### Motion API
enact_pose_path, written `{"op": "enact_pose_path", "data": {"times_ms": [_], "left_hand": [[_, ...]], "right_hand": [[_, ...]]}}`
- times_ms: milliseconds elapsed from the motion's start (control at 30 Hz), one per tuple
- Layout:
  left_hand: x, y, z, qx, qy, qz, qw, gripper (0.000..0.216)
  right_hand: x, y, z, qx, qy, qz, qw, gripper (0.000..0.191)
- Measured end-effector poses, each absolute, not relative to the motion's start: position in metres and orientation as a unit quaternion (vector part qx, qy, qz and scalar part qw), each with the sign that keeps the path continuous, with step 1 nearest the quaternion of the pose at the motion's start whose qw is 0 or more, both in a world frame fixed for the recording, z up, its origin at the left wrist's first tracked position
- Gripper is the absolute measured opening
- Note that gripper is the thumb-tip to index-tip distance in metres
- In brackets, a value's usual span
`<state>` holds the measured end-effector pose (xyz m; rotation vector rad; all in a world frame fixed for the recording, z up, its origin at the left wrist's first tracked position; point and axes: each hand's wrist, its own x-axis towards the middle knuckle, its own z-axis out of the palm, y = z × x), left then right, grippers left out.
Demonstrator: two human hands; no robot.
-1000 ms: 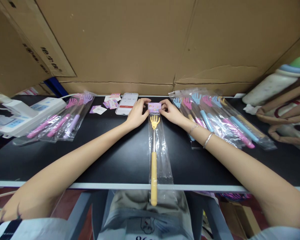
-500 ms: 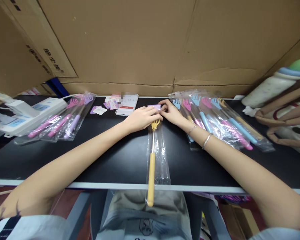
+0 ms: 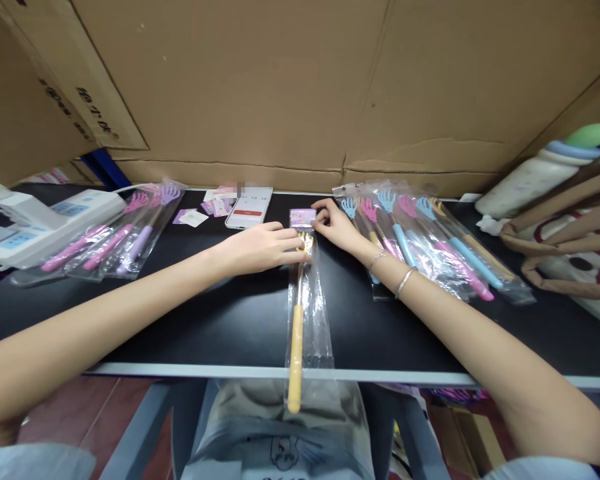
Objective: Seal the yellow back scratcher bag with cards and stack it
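A yellow back scratcher (image 3: 296,347) lies in a clear plastic bag (image 3: 321,320) in front of me, its handle reaching past the table's front edge. At the bag's far end is a small purple printed card (image 3: 303,218). My left hand (image 3: 260,249) lies over the scratcher's claw head with its fingers stretched out and apart, partly covering it. My right hand (image 3: 337,225) has thumb and fingers closed at the card's right edge; the exact contact is partly hidden by the fingers.
Bagged back scratchers (image 3: 415,247) lie in a group at right, and more bagged scratchers (image 3: 140,240) at left beside a power strip (image 3: 35,230). A phone (image 3: 250,208) and small loose cards (image 3: 190,217) are farther back. A bottle (image 3: 535,177) and a bag (image 3: 575,253) stand far right.
My left hand has slid left and slightly toward me, uncovering the purple card. My right hand stays at the card's right side. The view has shifted slightly.
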<state>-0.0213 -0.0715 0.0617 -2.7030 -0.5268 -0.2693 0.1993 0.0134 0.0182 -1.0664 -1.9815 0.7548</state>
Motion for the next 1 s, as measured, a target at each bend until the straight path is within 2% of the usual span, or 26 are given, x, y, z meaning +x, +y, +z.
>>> {"op": "enact_pose_path", "data": {"times_ms": [467,867,1000], "left_hand": [[-0.02,-0.088,0.059,-0.976,-0.103,-0.167,0.098,0.034],[-0.016,-0.086,0.054,-0.961,-0.101,-0.186,0.178,0.028],[-0.022,-0.088,0.052,-0.963,-0.132,-0.211,0.099,0.025]], "right_hand": [[0.197,0.006,0.026,-0.444,-0.759,0.27,0.393,0.032],[0.195,0.003,0.029,-0.443,-0.753,0.279,0.399,0.031],[0.196,0.005,0.027,-0.44,-0.751,0.269,0.412,0.031]]}}
